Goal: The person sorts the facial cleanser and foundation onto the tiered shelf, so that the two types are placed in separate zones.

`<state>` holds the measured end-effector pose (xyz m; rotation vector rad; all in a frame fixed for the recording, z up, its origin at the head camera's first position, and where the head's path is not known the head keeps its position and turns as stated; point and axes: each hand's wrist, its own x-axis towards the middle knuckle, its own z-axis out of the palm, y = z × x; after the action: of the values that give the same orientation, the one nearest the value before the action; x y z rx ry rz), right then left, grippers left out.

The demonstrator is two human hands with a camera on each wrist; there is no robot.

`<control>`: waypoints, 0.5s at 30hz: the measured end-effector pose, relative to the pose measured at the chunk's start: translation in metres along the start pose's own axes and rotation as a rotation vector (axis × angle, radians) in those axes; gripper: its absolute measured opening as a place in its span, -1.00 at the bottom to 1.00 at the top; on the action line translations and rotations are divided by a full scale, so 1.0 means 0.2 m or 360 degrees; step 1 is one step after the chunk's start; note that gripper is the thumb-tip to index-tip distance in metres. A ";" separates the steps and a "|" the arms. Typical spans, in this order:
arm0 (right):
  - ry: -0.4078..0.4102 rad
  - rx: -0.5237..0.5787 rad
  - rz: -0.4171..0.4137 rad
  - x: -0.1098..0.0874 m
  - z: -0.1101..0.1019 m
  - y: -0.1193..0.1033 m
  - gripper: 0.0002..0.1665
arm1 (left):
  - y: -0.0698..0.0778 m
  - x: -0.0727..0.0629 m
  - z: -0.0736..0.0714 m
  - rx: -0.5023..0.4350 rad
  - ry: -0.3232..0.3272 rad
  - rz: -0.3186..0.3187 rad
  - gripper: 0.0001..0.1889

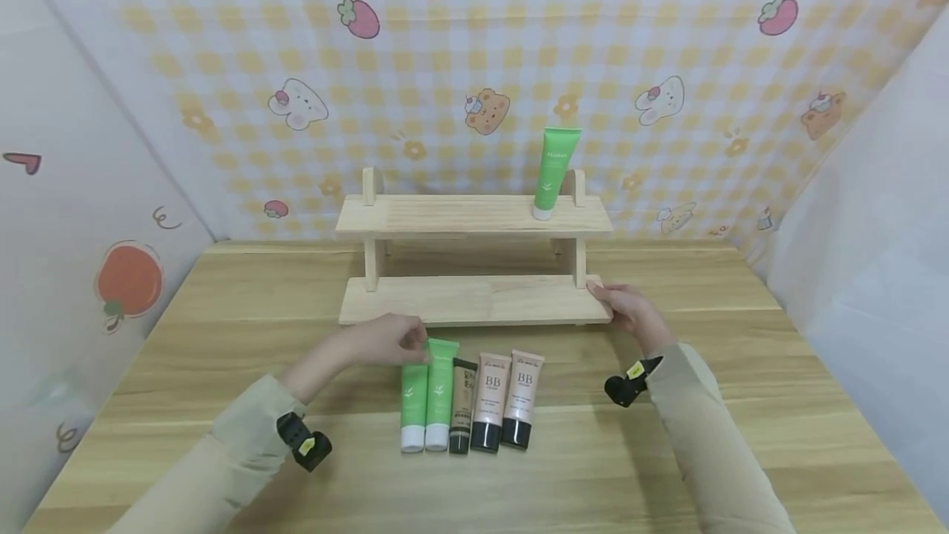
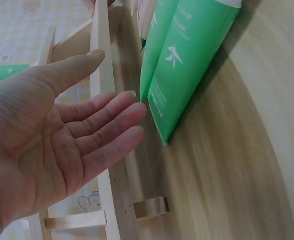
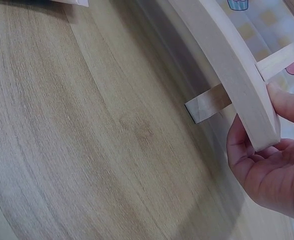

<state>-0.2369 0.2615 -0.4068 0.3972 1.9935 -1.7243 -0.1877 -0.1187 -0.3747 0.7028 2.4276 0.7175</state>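
My left hand (image 1: 389, 339) hovers over the top ends of two green tubes, the left one (image 1: 413, 402) and its neighbour (image 1: 441, 394). In the left wrist view its fingers (image 2: 107, 120) are loosely extended, thumb apart, with nothing held. My right hand (image 1: 628, 311) grips the right end of the lower board of a two-tier wooden shelf (image 1: 415, 299), thumb on top and fingers curled beneath, as the right wrist view shows. A third green tube (image 1: 554, 171) stands cap down on the upper board at the right.
Right of the green tubes lie a slim dark-capped tube (image 1: 462, 406) and two pink BB cream tubes, one (image 1: 490, 402) beside the other (image 1: 522, 398). All lie on the wooden table (image 1: 267, 295) in front of the shelf. A checked cloth (image 1: 445, 64) hangs behind.
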 end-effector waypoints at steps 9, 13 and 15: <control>0.0007 0.0003 0.0008 0.01 -0.01 0.01 -0.16 | -0.05 -0.07 0.06 -0.0067 -0.0027 -0.0161 -0.70; 0.0006 0.0020 0.0007 0.01 0.00 0.01 -0.18 | -0.08 -0.08 0.08 -0.0067 -0.0017 -0.0160 -0.69; 0.0002 0.0025 0.0008 0.01 -0.01 0.01 -0.17 | -0.09 -0.08 0.09 -0.0077 -0.0010 -0.0159 -0.70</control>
<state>-0.2377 0.2626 -0.4083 0.4088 1.9793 -1.7382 -0.1713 -0.1353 -0.3929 0.5593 2.4124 0.7303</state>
